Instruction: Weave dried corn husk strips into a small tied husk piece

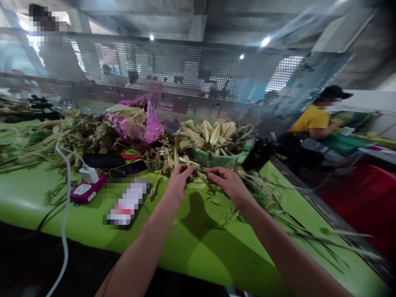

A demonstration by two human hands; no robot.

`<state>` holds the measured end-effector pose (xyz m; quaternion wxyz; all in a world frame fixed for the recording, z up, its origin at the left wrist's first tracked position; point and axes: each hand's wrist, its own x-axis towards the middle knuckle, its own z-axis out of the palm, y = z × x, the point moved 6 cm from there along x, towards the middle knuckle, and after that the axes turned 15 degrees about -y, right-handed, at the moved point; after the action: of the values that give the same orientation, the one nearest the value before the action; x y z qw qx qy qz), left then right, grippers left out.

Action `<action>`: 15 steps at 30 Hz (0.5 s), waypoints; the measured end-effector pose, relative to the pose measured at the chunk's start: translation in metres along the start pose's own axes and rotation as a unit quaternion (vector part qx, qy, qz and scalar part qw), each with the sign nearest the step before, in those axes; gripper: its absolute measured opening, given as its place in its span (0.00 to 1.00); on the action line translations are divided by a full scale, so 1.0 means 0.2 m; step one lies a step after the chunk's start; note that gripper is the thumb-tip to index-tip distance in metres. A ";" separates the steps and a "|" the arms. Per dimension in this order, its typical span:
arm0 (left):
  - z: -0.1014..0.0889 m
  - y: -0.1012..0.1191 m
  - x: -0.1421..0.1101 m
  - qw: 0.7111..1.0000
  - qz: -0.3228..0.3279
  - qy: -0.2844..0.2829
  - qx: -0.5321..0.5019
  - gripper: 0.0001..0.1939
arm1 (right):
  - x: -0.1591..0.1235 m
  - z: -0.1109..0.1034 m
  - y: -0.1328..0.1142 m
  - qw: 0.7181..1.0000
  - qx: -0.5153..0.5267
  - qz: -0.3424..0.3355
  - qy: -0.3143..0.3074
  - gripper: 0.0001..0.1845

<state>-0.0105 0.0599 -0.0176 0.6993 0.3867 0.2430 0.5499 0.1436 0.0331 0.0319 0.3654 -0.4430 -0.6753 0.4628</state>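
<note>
Above the green tabletop (pixel 216 255), my left hand (pixel 182 178) pinches a pale dried husk (pixel 194 165). Close to it on the right, my right hand (pixel 225 181) has its thumb and fingers together around the thin end of the same plant piece, as far as I can make out. Just beyond both hands stands a light green basket (pixel 216 160) heaped with pale dried husks (pixel 216 132). Loose stalks and green scraps (pixel 262 194) lie beside my right hand.
A pink plastic bag (pixel 151 123) of husks stands among piled dry plants (pixel 80 128). Left lie a phone (pixel 128 204), a dark phone (pixel 129 169), and a purple power strip (pixel 89 189) with a white cable (pixel 66 198). A person in yellow (pixel 312 119) sits right, beyond a perforated metal screen (pixel 192 82).
</note>
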 end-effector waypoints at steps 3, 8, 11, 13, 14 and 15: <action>-0.01 0.03 0.01 0.998 0.009 0.022 -0.050 0.19 | 0.01 0.02 0.00 0.998 -0.043 0.005 -0.036 0.14; 0.04 0.07 0.04 0.999 0.007 0.030 -0.032 0.20 | 0.01 0.01 0.00 0.997 -0.076 -0.017 -0.018 0.13; 0.07 0.07 0.07 1.000 0.002 0.013 -0.001 0.19 | 0.00 -0.01 0.01 0.991 -0.131 -0.031 -0.008 0.13; 0.09 0.06 0.08 1.000 -0.004 0.002 0.013 0.19 | -0.01 -0.02 0.02 0.985 -0.169 -0.040 0.005 0.12; 0.08 0.05 0.09 1.000 -0.007 -0.001 0.017 0.19 | -0.02 -0.03 0.03 0.982 -0.185 -0.042 0.011 0.11; 0.08 0.04 0.09 1.000 -0.009 -0.003 0.020 0.19 | -0.02 -0.04 0.03 0.979 -0.198 -0.041 0.015 0.10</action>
<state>0.0023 0.0741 -0.0010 0.6969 0.3996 0.2554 0.5380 0.1536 0.0320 0.0271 0.2996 -0.4853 -0.7654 0.2980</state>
